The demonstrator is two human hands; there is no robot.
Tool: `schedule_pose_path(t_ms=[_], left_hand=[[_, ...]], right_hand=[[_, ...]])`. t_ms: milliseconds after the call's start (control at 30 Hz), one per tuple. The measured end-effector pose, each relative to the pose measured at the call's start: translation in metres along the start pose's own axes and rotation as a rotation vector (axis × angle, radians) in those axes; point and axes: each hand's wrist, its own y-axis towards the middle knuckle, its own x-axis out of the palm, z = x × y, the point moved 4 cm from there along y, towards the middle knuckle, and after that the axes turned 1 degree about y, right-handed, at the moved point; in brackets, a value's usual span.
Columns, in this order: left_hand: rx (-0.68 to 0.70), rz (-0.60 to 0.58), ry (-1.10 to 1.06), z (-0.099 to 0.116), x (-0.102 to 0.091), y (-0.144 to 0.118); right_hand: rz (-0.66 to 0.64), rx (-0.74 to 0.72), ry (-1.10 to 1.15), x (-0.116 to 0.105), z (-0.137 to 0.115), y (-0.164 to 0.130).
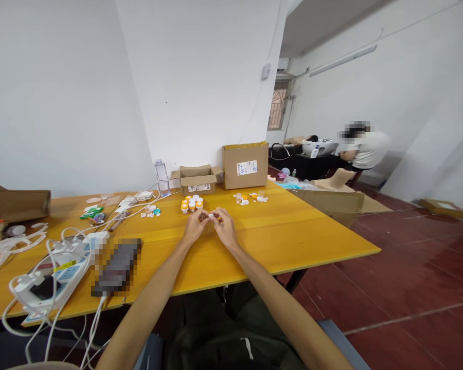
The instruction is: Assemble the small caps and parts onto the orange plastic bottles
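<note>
My left hand [195,224] and my right hand [224,226] meet over the yellow table [293,231], fingertips pinched together on a small white part [210,216]. Whether each hand holds a separate piece is too small to tell. Just beyond the fingers stands a cluster of small orange-and-white capped pots [192,203]. More loose white and orange pieces [250,198] lie to the right of it.
Two cardboard boxes [197,180] [245,165] and a clear bottle [161,177] stand at the table's far edge. A power strip with white cables [64,264] and a dark phone [118,267] lie at the left. Another person [360,146] sits far right.
</note>
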Motion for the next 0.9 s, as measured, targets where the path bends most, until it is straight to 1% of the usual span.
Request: schedule_pose_path(t_ms=[300,500,633,700,767,833,900], left_hand=[[0.016,0.000,0.008,0.003,-0.001,-0.001],[0.011,0.003,0.000,0.002,0.004,-0.003],[0.003,-0.019,-0.001,0.008,0.012,-0.010],[-0.011,-0.060,0.027,0.013,0.018,-0.013],[-0.026,-0.065,0.036,0.019,0.025,-0.016],[-0.076,-0.069,-0.003,0.025,0.037,-0.021],[-0.162,-0.079,-0.092,0.035,0.053,-0.033]], right_hand=[[-0.004,-0.013,-0.011,0.000,-0.001,0.000],[0.038,0.038,0.053,0.000,0.003,0.000],[0.136,0.104,0.120,-0.006,0.013,0.008],[0.200,0.133,0.160,-0.012,0.021,0.019],[0.258,0.173,0.192,-0.017,0.031,0.034],[0.321,0.234,0.223,-0.023,0.043,0.049],[0.406,0.315,0.252,-0.030,0.056,0.062]])
